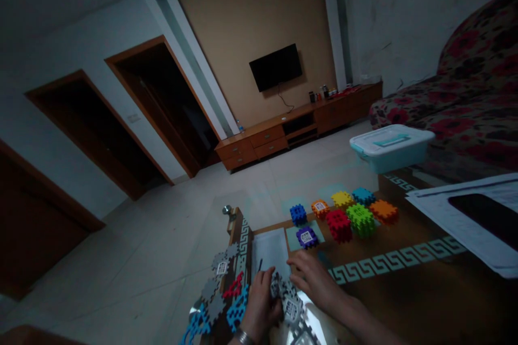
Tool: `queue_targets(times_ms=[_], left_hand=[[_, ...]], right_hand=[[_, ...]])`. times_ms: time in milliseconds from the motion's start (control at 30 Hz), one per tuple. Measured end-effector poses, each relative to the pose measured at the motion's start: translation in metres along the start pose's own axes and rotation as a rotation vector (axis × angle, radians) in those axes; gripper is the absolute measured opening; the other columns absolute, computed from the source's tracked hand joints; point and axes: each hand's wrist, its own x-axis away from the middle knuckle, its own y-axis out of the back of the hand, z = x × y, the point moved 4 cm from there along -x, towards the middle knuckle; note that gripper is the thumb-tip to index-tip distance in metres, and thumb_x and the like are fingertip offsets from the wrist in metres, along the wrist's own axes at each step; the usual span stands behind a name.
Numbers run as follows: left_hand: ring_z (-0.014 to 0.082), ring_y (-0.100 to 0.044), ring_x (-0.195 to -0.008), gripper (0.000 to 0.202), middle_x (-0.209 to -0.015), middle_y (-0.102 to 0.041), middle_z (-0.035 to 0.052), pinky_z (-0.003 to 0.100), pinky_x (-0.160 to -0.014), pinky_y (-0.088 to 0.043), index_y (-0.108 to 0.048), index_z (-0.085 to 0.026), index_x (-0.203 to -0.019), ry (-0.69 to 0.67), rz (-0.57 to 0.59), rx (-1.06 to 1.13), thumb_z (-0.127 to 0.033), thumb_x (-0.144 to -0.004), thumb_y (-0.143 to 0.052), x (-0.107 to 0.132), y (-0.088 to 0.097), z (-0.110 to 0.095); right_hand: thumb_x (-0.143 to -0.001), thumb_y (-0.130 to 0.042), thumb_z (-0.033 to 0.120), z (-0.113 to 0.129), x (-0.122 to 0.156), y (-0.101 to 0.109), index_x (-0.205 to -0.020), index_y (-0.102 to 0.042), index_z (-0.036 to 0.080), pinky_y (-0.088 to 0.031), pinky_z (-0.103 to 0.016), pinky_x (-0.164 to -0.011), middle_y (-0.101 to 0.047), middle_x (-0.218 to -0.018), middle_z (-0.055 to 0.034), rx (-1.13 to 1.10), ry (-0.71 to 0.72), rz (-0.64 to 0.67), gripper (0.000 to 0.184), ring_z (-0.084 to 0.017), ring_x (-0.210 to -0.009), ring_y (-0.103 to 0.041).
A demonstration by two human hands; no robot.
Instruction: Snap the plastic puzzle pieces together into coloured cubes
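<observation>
My left hand [259, 302], with a metal bracelet at the wrist, grips a grey interlocking plastic piece [289, 302] with a white label. My right hand [311, 280] lies just beyond it, fingers apart, at or on the piece's upper edge. Left of my hands lie more grey, red and blue interlocking pieces [216, 302] at the table's edge. A white paper pad [270, 250] lies above my hands. Several chunky coloured blocks, including a red block [339, 225] and a green block [360, 220], stand further along the dark wooden table [404, 291].
A pale blue lidded plastic box [390, 146] sits beyond the table by a floral sofa [473, 97]. Papers [453, 215] and a black tablet or phone [485, 220] lie at the right. A wooden TV cabinet [295, 124] stands across the tiled floor [170, 237].
</observation>
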Motion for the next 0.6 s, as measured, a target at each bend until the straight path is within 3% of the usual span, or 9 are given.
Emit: queue_targets(times_ms=[333, 500, 600], left_hand=[[0.0222, -0.050, -0.116, 0.053, -0.118, -0.055, 0.0089, 0.036, -0.105, -0.039, -0.050, -0.018, -0.124, -0.045, -0.066, 0.125, -0.013, -0.072, -0.048, 0.001, 0.002, 0.001], [0.0240, -0.050, -0.114, 0.051, -0.117, -0.055, 0.0117, 0.039, -0.105, -0.038, -0.051, -0.014, -0.123, -0.023, -0.102, 0.129, -0.014, -0.073, -0.048, 0.000, 0.000, 0.004], [0.0244, -0.050, -0.114, 0.050, -0.118, -0.055, 0.0126, 0.040, -0.104, -0.038, -0.050, -0.013, -0.124, -0.022, -0.127, 0.152, -0.016, -0.074, -0.048, -0.001, -0.002, 0.009]], right_hand=[[-0.083, -0.055, 0.013, -0.005, 0.000, 0.014, -0.106, -0.065, 0.012, -0.044, -0.031, -0.089, -0.063, -0.105, -0.0118, 0.063, -0.034, 0.032, 0.026, -0.021, -0.100, -0.059], [-0.083, -0.053, 0.014, 0.017, 0.004, 0.043, -0.101, -0.067, 0.016, -0.046, -0.030, -0.084, -0.067, -0.101, -0.0091, -0.063, -0.045, 0.003, 0.023, -0.019, -0.093, -0.061], [-0.083, -0.052, 0.020, 0.037, 0.032, 0.061, -0.095, -0.070, 0.019, -0.046, -0.030, -0.079, -0.069, -0.095, -0.0059, -0.130, -0.072, 0.094, 0.021, -0.019, -0.089, -0.062]])
